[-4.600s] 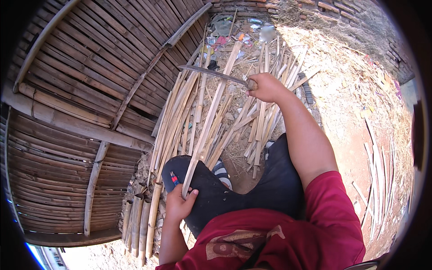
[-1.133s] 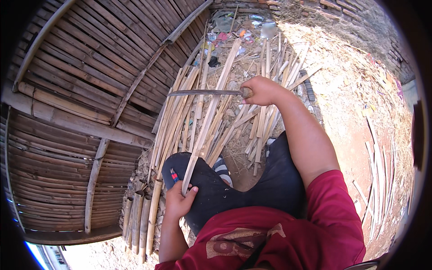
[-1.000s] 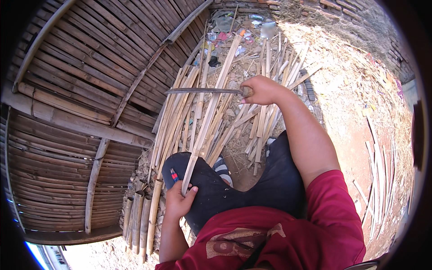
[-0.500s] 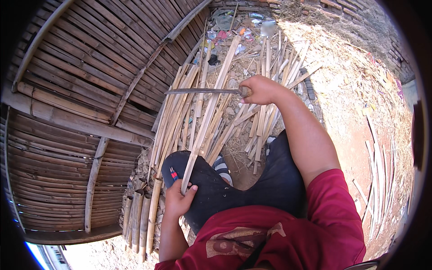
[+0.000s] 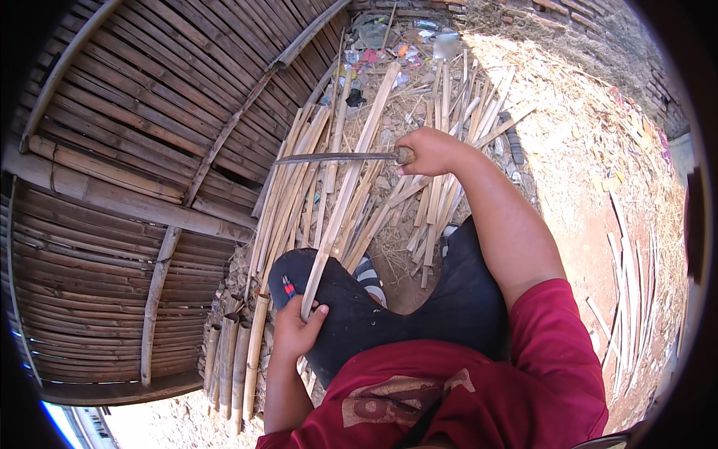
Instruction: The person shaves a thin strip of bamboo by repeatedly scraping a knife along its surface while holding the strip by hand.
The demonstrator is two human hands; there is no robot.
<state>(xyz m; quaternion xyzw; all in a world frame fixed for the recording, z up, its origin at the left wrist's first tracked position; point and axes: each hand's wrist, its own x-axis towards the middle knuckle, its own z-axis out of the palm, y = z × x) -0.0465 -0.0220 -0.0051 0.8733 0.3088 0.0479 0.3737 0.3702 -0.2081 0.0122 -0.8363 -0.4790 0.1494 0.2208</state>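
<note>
My left hand (image 5: 297,328) is closed around the near end of a long split bamboo strip (image 5: 350,179), resting by my left thigh. The strip slants away from me, its far end out over the ground. In my right hand (image 5: 430,152) is the wooden handle of a long-bladed machete (image 5: 333,158). Its dark blade points left and lies across the strip, about midway along it; whether the edge bites into the bamboo I cannot tell. A small red and blue object with dark tips (image 5: 289,286) shows at my left knee, just above the left hand.
Many loose bamboo strips (image 5: 288,179) lie ahead and between my feet. A slatted bamboo wall (image 5: 149,105) rises on the left, with cut bamboo poles (image 5: 241,367) beside it. Mixed litter (image 5: 381,49) lies at the far end; more thin strips (image 5: 628,299) lie at right.
My right hand and the machete have shifted slightly down toward me, along the strip. My left hand and the bamboo strip stay nearly in place.
</note>
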